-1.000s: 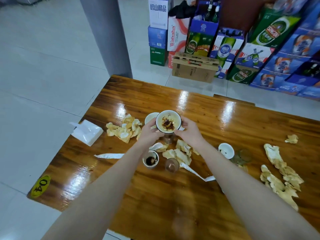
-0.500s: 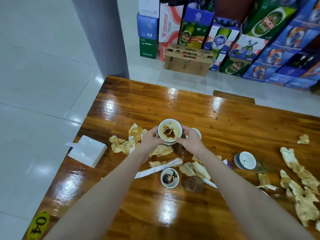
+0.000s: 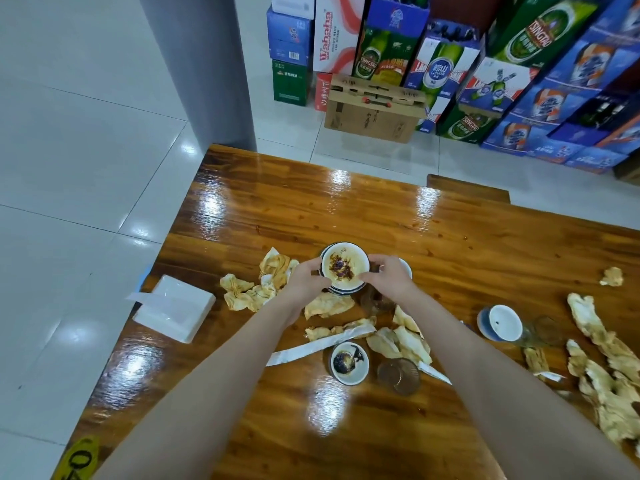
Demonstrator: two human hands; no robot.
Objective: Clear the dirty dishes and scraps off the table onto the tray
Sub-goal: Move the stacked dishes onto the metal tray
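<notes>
Two-handed hold | my left grip (image 3: 304, 280) and right grip (image 3: 388, 280) curl round stacked dirty bowls (image 3: 344, 271), dead between them on the worktop (image 3: 346, 209) | tray not in view | sauce dish (image 3: 349, 363) lies nearer me

Four white bowls show at the counter (image 3: 311, 202): a sauce-smeared bowl (image 3: 344, 271), a small bowl (image 3: 406, 269), a stained dish (image 3: 349, 363) and a tipped bowl (image 3: 502, 322). At least three clear glasses stand there: a near glass (image 3: 398, 375), a middle glass (image 3: 375, 301) and a right glass (image 3: 549, 330). Two paper strips lie there, a long strip (image 3: 322, 344) and a short strip (image 3: 434, 372), plus one napkin pack (image 3: 173, 308). Scraps form three heaps, a left heap (image 3: 256, 289), a middle heap (image 3: 401, 341) and a right heap (image 3: 609, 375), with one stray piece (image 3: 611, 276).
</notes>
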